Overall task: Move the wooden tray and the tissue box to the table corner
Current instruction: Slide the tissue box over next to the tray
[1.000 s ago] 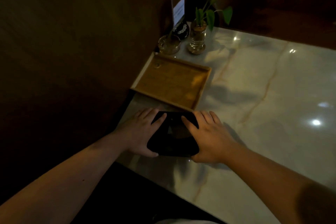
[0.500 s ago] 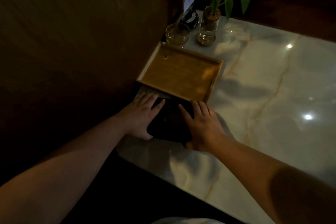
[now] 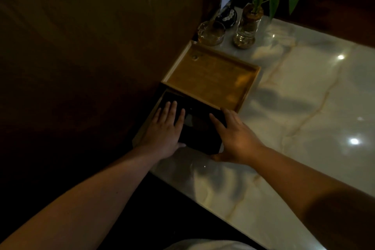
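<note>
While both hands flank tissue box (image 3: 197, 128), tray (image 3: 211, 79) abutting

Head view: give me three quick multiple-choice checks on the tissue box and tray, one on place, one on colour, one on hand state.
1. Where is the tissue box relative to the wooden tray?
A. inside it
B. on its near side, against its edge
C. beyond it, by the glasses

2. What colour is the tissue box?
A. white
B. black
C. red

3. How are the hands placed?
A. left hand and right hand both lie on the box
B. only the left touches it
C. both lift the tray

Answers: 1 B, the box lies nearer the person and meets the tray's near edge; 2 B, it looks dark black; 3 A, both hands are spread over the box.
</note>
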